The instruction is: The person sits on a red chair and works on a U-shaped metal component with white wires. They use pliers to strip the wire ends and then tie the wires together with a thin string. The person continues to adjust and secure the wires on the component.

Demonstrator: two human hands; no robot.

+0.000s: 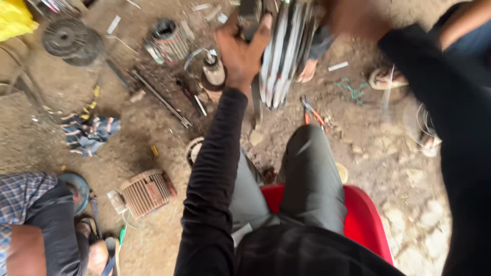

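— Grip? 
— Left hand clasps the striped metal cylinder at the frame's upper middle; right hand is blurred, can't tell.
— Nearby? 
— Orange-handled pliers lie just below it.

No signs or screens are seen. One possible package is seen: a crumpled yellow bag, cut off by the picture's top left corner, left of the dark round wheel. No label can be told.
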